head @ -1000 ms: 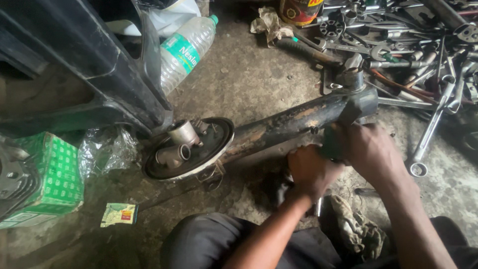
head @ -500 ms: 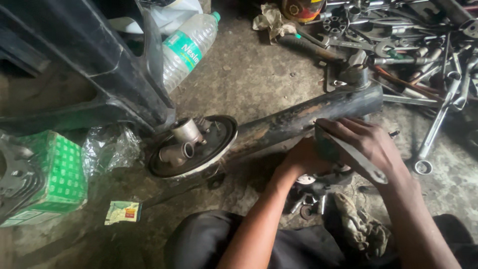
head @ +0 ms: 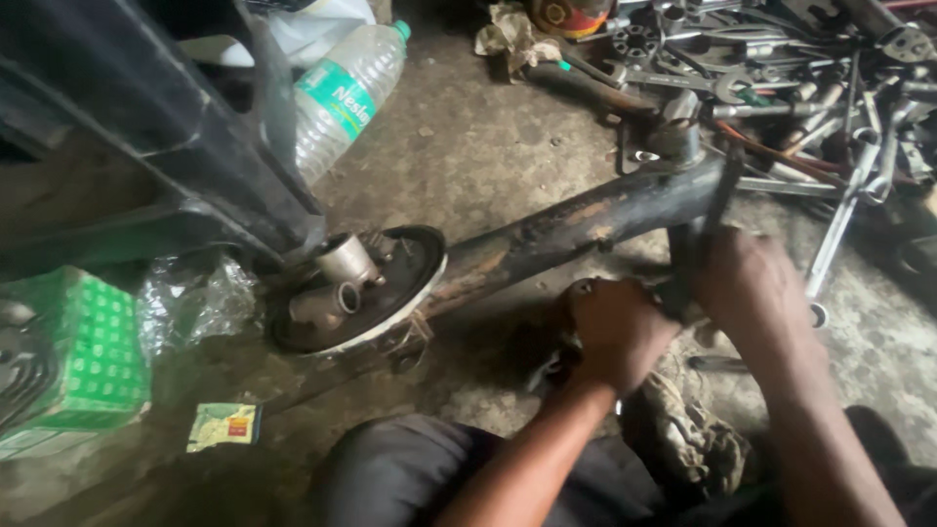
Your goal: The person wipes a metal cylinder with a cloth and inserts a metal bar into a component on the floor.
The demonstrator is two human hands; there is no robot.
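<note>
My left hand (head: 615, 327) is closed in a fist on something small and dark below the rusty swingarm tube (head: 576, 229); what it grips I cannot tell. My right hand (head: 752, 283) wraps a dark flat bar (head: 717, 195) standing against the tube's pivot end (head: 675, 137), probably for leverage. The tube lies on the concrete floor (head: 488, 146), its brake plate (head: 366, 288) resting toward the black frame (head: 146, 117). Loose wrenches (head: 839, 229) lie just beyond.

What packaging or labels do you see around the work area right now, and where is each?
Plastic water bottle: top centre-left, lying tilted on the floor, clear with a green label band and green cap.
Green carton: far left, boxy, green with a pale grid pattern.
Small sachet: floor, lower left, flat, pale green with a red patch.
</note>
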